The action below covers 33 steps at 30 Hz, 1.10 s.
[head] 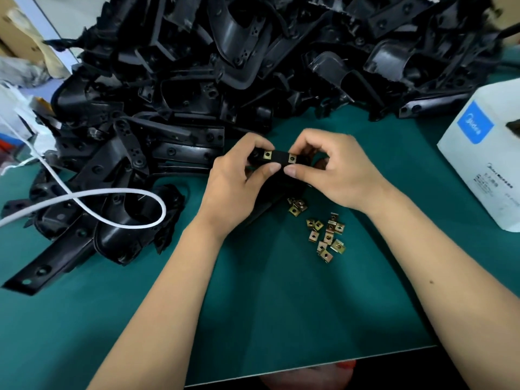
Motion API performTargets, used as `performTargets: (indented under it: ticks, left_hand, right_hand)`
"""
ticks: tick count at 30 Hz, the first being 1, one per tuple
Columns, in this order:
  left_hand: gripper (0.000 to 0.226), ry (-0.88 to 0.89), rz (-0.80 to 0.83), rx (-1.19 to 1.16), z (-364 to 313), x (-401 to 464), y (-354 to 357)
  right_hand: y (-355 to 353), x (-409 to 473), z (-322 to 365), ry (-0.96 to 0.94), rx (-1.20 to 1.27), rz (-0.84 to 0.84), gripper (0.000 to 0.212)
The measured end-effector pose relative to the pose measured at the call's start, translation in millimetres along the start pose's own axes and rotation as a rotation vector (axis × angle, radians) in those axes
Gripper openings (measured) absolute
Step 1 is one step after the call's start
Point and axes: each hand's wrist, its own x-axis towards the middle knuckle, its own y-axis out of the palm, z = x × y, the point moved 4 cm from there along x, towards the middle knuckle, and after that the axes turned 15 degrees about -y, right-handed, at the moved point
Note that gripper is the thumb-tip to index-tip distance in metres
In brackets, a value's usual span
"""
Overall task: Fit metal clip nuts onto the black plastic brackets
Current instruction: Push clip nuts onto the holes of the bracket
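Observation:
A black plastic bracket [280,158] is held above the green mat between both hands. Two brass-coloured clip nuts sit on its top strip, one on the left [268,154] and one on the right [292,158]. My left hand [239,178] grips the bracket's left end, thumb under the strip. My right hand [332,167] pinches the right end, fingers curled over the right clip nut. Several loose clip nuts [326,236] lie on the mat just below my right wrist, with a smaller cluster [297,206] nearer the bracket.
A large heap of black brackets [225,66] fills the back and left of the table. A white cord [112,198] loops over the left brackets. A white cardboard box [484,164] stands at the right. The green mat [281,305] ends at a near edge.

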Motion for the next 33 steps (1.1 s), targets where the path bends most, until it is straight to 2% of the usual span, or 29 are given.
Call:
performTargets:
  ticks: [6,14,19,21,23,26,27,29,31,33]
  left_hand:
    - [0.012,0.013,0.064,-0.075,-27,0,4]
    - [0.013,0.258,0.171,-0.195,-159,-17,65]
    - [0.011,0.244,0.478,-0.384,-240,-61,161]
    - [0.013,0.232,0.603,-0.412,-264,-86,208]
    - [0.025,0.224,0.712,-0.349,-282,-111,255]
    - [0.068,0.171,0.882,-0.098,-288,-148,320]
    - [0.076,0.138,0.948,-0.022,-284,-161,344]
    - [0.071,-0.018,1.108,0.043,-262,-184,382]
    - [0.057,-0.263,1.235,0.018,-234,-206,413]
    - [0.049,-0.388,1.175,0.044,-201,-216,439]
  right_hand:
    - [-19,-7,18,-0.054,0.019,0.010,0.011]
    - [-129,-71,57,-0.132,-0.071,-0.406,0.016]
    - [-220,-168,67,-0.051,-0.217,-0.579,0.007]
    - [-243,-219,62,0.022,-0.186,-0.733,0.004]
    - [-254,-273,49,0.083,0.027,-0.982,0.009]
    - [-245,-352,16,0.239,0.376,-1.349,0.007]
    - [-240,-381,2,0.297,0.444,-1.448,0.006]
    - [-220,-431,-25,0.423,0.558,-1.597,0.011]
    - [-198,-475,-46,0.585,0.634,-1.708,0.018]
    - [-172,-513,-62,0.765,0.737,-1.836,0.020]
